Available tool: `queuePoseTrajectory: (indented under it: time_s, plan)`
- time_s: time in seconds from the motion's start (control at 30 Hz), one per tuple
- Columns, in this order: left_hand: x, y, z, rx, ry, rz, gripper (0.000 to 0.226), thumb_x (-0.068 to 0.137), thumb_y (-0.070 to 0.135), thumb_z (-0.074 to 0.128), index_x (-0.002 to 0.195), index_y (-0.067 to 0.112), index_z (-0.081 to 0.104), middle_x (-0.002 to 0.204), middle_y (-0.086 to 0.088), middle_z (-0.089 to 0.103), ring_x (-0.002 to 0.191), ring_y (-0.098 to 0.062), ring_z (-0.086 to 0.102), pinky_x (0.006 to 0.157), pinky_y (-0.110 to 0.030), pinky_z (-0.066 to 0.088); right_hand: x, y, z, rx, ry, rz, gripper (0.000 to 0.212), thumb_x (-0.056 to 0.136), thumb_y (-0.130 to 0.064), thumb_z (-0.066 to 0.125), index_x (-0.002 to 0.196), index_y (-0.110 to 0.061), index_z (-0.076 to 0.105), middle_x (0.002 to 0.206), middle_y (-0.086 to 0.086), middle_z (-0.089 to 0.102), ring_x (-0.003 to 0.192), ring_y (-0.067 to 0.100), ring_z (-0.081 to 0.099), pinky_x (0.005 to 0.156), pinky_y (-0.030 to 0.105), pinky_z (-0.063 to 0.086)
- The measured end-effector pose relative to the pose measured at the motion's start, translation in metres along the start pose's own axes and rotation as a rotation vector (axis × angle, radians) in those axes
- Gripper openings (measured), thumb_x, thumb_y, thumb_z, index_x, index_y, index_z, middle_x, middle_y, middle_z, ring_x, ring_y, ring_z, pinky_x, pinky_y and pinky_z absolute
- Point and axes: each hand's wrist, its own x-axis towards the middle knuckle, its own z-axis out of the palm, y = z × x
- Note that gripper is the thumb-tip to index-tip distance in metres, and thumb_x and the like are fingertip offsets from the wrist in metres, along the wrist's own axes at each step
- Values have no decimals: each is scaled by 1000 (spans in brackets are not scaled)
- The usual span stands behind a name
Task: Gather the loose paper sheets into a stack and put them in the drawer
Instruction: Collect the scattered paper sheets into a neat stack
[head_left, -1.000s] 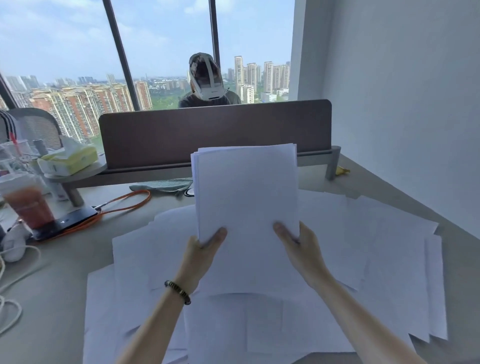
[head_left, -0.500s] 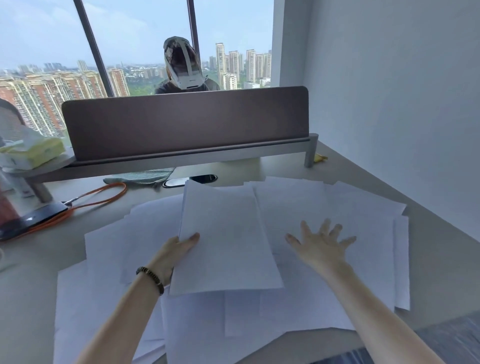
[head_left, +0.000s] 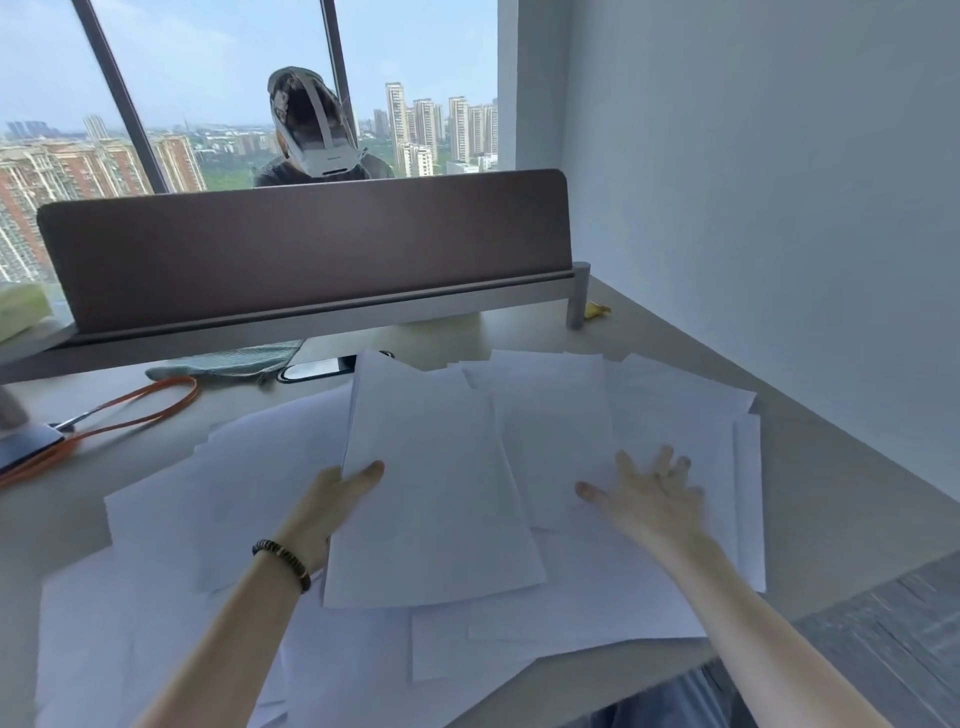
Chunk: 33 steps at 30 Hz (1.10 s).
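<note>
A small stack of white sheets (head_left: 431, 493) lies tilted over the middle of the desk. My left hand (head_left: 332, 499) grips its left edge, thumb on top. Many loose white sheets (head_left: 649, 405) are spread across the desk under and around the stack. To the right of the stack, my right hand (head_left: 649, 493) rests flat on the loose sheets, fingers spread and straight. No drawer is in view.
A brown divider panel (head_left: 311, 249) runs along the back of the desk (head_left: 841, 493), with a person in a headset behind it. An orange cable (head_left: 130, 415), a phone (head_left: 26, 449) and a green cloth (head_left: 228, 358) lie at the left. A white wall closes the right side.
The stack was held upright by both hands and has come down onto the desk. My right hand let go of it and moved right onto the loose sheets.
</note>
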Motion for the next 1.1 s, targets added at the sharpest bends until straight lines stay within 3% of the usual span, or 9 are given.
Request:
queuePoseTrajectory:
  time_s: [0.1, 0.33, 0.43, 0.53, 0.63, 0.8, 0.9, 0.97, 1.1]
  plan:
    - [4, 4, -2, 95, 60, 53, 29, 92, 33, 67, 100, 4, 70, 98, -13, 73, 94, -35, 69, 96, -53, 52, 0, 7, 5, -49, -29, 20, 86, 86, -81, 25, 156, -31, 12, 163, 27, 8, 150, 45, 9, 115, 62, 18]
    - [8, -5, 7, 291, 29, 51, 42, 87, 48, 65, 87, 5, 63, 85, -10, 63, 74, -23, 58, 70, -32, 41, 1, -13, 13, 17, 13, -151, 81, 96, -67, 30, 160, -24, 5, 165, 20, 13, 153, 35, 14, 119, 47, 19]
    - [5, -5, 12, 306, 13, 43, 43, 92, 42, 64, 104, 2, 69, 101, -10, 71, 93, -26, 65, 77, -33, 45, -1, -16, 8, 152, 50, -133, 74, 98, -59, 39, 158, -23, 17, 163, 22, 17, 150, 34, 21, 118, 42, 24]
    - [2, -1, 14, 291, 18, 39, 53, 88, 48, 67, 116, 2, 66, 114, -10, 69, 110, -29, 63, 92, -37, 46, 5, -7, 3, 15, 118, 6, 71, 97, -64, 32, 153, -20, 27, 158, 29, 22, 147, 42, 22, 116, 51, 26]
    - [-3, 2, 19, 255, 5, 41, 38, 92, 40, 65, 109, 6, 69, 107, -9, 72, 102, -26, 66, 93, -38, 49, 8, -4, 2, -5, 24, 70, 74, 95, -69, 28, 153, -23, 24, 153, 27, 33, 142, 40, 28, 113, 57, 25]
    - [-17, 9, 34, 155, -31, 36, 23, 95, 29, 64, 102, 8, 70, 99, -7, 73, 87, -18, 67, 70, -24, 49, 7, -15, -1, 150, 90, -35, 65, 97, -57, 46, 150, -23, 31, 148, 14, 42, 138, 35, 36, 106, 47, 31]
    - [-21, 17, 29, 141, 20, 45, 16, 94, 30, 64, 95, 14, 66, 97, -6, 70, 93, -24, 66, 87, -36, 52, 7, -13, -3, 239, 142, -35, 61, 94, -48, 55, 146, -21, 37, 145, 15, 44, 136, 36, 38, 105, 46, 33]
    - [-16, 18, 18, 206, 54, 74, 24, 95, 32, 63, 99, 9, 69, 100, -12, 72, 98, -32, 67, 93, -43, 51, 7, -10, -4, 123, 176, 5, 57, 94, -51, 54, 140, -19, 41, 137, 18, 47, 129, 38, 42, 101, 46, 36]
    - [4, 3, -2, 373, 63, 18, 53, 88, 48, 62, 110, 0, 66, 102, -16, 71, 92, -30, 66, 84, -37, 49, 4, -9, -2, 0, 149, 2, 54, 96, -57, 43, 133, -18, 44, 132, 16, 54, 126, 36, 45, 98, 46, 35]
